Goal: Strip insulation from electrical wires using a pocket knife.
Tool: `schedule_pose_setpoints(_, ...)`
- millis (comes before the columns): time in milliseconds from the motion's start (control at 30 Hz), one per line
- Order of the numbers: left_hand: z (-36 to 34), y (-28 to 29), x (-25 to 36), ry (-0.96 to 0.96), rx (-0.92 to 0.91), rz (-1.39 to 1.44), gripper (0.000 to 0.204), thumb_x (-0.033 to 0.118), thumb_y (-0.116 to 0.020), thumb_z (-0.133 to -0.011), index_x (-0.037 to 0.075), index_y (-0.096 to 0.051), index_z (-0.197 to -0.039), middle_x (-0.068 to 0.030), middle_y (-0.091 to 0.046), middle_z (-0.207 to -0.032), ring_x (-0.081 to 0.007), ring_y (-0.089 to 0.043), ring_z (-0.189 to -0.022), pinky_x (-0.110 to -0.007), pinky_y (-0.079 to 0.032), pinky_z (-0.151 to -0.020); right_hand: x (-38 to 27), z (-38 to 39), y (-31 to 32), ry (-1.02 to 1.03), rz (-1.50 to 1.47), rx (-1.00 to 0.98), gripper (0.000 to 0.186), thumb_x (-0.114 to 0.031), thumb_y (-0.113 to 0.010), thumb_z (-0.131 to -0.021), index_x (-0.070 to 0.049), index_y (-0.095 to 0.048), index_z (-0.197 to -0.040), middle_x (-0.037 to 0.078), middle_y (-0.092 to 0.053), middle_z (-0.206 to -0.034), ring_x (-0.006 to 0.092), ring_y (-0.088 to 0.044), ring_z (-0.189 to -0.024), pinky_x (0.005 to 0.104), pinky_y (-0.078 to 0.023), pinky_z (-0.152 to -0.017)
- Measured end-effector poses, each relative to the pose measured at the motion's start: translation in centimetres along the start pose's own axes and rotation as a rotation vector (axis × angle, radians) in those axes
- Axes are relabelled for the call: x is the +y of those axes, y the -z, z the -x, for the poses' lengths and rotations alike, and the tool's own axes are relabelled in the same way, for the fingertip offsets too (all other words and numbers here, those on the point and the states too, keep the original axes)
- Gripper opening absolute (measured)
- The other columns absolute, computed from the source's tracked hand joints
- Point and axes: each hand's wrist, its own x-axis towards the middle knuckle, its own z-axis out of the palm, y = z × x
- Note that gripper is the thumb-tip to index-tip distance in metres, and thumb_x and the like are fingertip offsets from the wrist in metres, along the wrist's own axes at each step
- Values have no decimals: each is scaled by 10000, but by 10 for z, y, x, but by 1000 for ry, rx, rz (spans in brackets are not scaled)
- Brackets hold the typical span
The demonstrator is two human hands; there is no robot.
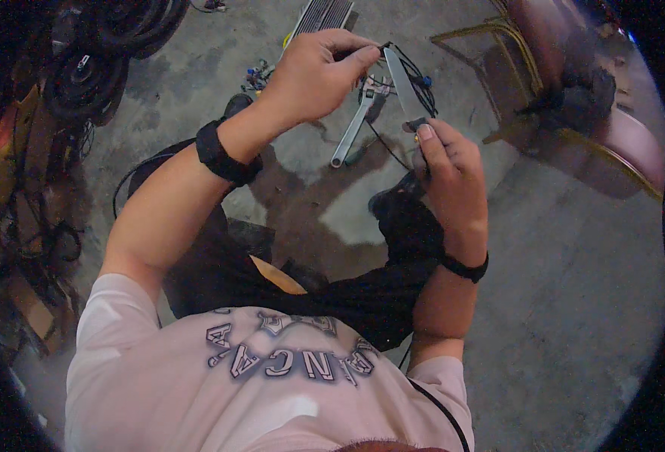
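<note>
We see the left hand [313, 71] pinching the end of a thin black wire [411, 79], raised above the concrete floor [558, 301]. Just right, the right hand [453, 177] grips a knife [402, 87], blade touching the wire; an adjustable wrench [355, 124] lies below.

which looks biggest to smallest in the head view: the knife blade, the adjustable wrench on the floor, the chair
1. chair, by far the largest
2. adjustable wrench
3. knife blade in the right hand; it is nearer the camera, so the ranking against the wrench is unsure.
</note>
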Motion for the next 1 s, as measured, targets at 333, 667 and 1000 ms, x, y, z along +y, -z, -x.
schedule_pose_setpoints(333,3,2,22,150,-22,32,306,299,-651,-919,11,-718,-995,-8,-687,-811,-73,-595,-730,-233,-473,-664,17,-7,10,68,-104,-62,248,-208,-533,-979,-5,-674,-972,-62,-413,-607,43,-349,-535,237,-265,-482)
schedule_pose_setpoints(667,9,-2,23,76,56,93,300,292,-626,-939,10,-721,-974,15,-655,-769,-56,-555,-693,-218,-435,-626,22,-1,-4,227,38,27,235,-212,-539,-973,1,-632,-945,38,-553,-639,135,-502,-547,300,-401,-522)
schedule_pose_setpoints(1000,8,8,24,207,-40,157,283,282,-628,-937,18,-727,-951,4,-676,-795,-55,-574,-713,-210,-441,-649,9,9,-8,178,230,80,248,-195,-511,-974,25,-624,-977,180,-589,-733,299,-580,-623,373,-435,-587)
